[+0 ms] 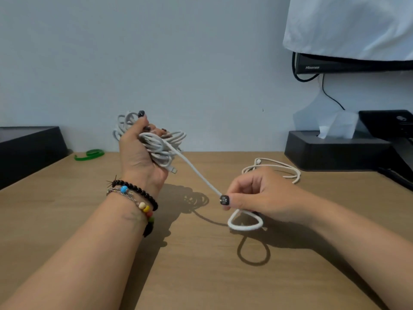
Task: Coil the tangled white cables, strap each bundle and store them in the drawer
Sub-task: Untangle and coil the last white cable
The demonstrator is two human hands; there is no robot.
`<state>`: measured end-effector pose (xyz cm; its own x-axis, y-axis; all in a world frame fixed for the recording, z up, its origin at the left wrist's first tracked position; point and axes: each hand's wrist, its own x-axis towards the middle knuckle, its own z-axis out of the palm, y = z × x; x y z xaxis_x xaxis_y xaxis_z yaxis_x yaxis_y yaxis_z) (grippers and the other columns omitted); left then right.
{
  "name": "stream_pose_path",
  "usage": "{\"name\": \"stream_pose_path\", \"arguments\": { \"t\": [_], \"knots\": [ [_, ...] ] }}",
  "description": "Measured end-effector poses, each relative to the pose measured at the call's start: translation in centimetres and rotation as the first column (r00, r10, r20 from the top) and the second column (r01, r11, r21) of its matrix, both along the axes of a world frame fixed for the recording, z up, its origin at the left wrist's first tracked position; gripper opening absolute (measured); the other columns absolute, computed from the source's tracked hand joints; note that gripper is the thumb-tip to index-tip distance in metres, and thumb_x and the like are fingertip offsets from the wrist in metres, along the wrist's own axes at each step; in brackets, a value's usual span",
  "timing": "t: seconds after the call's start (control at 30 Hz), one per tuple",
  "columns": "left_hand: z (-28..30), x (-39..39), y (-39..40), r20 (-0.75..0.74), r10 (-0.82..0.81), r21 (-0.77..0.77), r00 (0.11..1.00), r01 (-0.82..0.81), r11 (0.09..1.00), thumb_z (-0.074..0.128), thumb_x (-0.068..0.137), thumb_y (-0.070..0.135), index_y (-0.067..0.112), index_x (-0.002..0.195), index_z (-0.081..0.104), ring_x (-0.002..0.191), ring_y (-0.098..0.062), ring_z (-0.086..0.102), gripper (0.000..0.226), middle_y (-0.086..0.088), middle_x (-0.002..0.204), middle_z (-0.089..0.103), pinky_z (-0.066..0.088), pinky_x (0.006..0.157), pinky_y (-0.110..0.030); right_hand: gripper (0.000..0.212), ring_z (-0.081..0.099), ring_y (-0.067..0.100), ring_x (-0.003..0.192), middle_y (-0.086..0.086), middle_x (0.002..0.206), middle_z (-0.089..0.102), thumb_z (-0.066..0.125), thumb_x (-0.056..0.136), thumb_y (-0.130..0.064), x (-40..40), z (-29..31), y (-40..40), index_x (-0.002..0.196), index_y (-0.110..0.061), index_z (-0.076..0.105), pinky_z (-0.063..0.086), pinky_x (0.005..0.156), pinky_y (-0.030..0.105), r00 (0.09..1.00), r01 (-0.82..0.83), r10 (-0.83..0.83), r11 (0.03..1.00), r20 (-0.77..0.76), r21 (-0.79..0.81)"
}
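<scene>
Reading: we make out "Hisense" in pale letters on the black monitor (348, 64) under a white cloth (348, 25).
Left hand (140, 157): raised above the desk (201, 276), our fingers curl round a bundle (156, 144) of smooth round white cable loops; beaded bracelets (134, 198) on the wrist.
Right hand (257, 195): we pinch the cable's free run (196, 173), taut from the bundle; a small loop (244, 222) hangs below the fingers.
Second cable (279, 168): cream, loosely looped, flat on the wood-grain desk behind our right hand.
Strap (89, 154): green, curled, far left on the desk.
Tissue box (330, 153): matte black, rectangular, at the right.
</scene>
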<state>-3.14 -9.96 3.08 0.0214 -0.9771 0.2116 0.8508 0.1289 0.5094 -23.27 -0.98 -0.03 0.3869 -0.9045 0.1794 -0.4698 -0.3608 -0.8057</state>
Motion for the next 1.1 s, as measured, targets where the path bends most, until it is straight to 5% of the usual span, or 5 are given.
{"name": "stream_pose_path", "arguments": {
  "t": [0.23, 0.4, 0.77, 0.97, 1.1],
  "knots": [
    [-0.7, -1.2, 1.2, -0.036, -0.637, -0.263, 0.77, 0.608, 0.749, 0.07, 0.081, 0.009, 0.009, 0.085, 0.054, 0.053, -0.009, 0.053, 0.016, 0.003, 0.062, 0.052, 0.052, 0.06, -0.023, 0.024, 0.054, 0.007, 0.055, -0.005, 0.061, 0.062, 0.062, 0.095, -0.021, 0.1, -0.1, 0.0, 0.071, -0.022, 0.063, 0.043, 0.056, 0.021, 0.988, 0.075, -0.06, 0.992, -0.144, 0.102],
    [-1.2, -1.8, 2.0, 0.247, -0.801, -0.169, 0.545, 0.839, 0.518, 0.07, 0.08, 0.006, 0.007, 0.094, 0.055, 0.052, -0.01, 0.054, 0.02, 0.002, 0.061, 0.051, 0.05, 0.065, -0.024, 0.011, 0.063, 0.016, 0.051, -0.001, 0.07, 0.074, 0.057, 0.098, -0.018, -0.2, 0.4, 0.1, 0.094, -0.009, 0.062, 0.048, 0.052, 0.023, 0.994, 0.09, -0.079, 0.979, -0.07, 0.184],
    [-1.7, -3.0, 2.9, 0.812, -0.309, 0.001, 0.495, 0.529, 0.849, 0.066, 0.073, 0.018, 0.012, 0.061, 0.06, 0.053, -0.02, 0.052, 0.015, -0.005, 0.057, 0.054, 0.05, 0.055, -0.028, 0.015, 0.058, 0.008, 0.054, 0.01, 0.072, 0.067, 0.063, 0.089, -0.001, -1.3, 0.0, -1.1, 0.083, -0.013, 0.072, 0.043, 0.052, 0.018, 0.936, 0.22, -0.269, 0.951, 0.227, 0.216],
    [-2.3, -3.4, 2.9, 0.866, -0.178, -0.045, 0.467, 0.427, 0.903, 0.069, 0.071, 0.011, 0.0, 0.111, 0.066, 0.102, -0.047, 0.063, 0.041, -0.03, 0.115, 0.063, 0.057, 0.08, -0.051, 0.011, 0.061, 0.017, 0.068, 0.008, 0.073, 0.071, 0.064, 0.089, -0.004, -1.6, 0.2, -1.2, 0.087, -0.009, 0.073, 0.044, 0.06, 0.024, 0.933, 0.261, -0.293, 0.951, 0.211, 0.169],
    [-2.2, -3.5, 3.3, 0.904, -0.159, -0.023, 0.397, 0.415, 0.909, 0.07, 0.081, 0.006, 0.003, 0.116, 0.066, 0.099, -0.048, 0.065, 0.036, -0.027, 0.113, 0.067, 0.058, 0.084, -0.051, 0.011, 0.058, 0.008, 0.058, 0.002, 0.069, 0.072, 0.064, 0.089, -0.003, -1.6, 0.1, -1.3, 0.087, -0.009, 0.073, 0.041, 0.05, 0.017, 0.928, 0.27, -0.296, 0.953, 0.228, 0.137]
  ]
}}
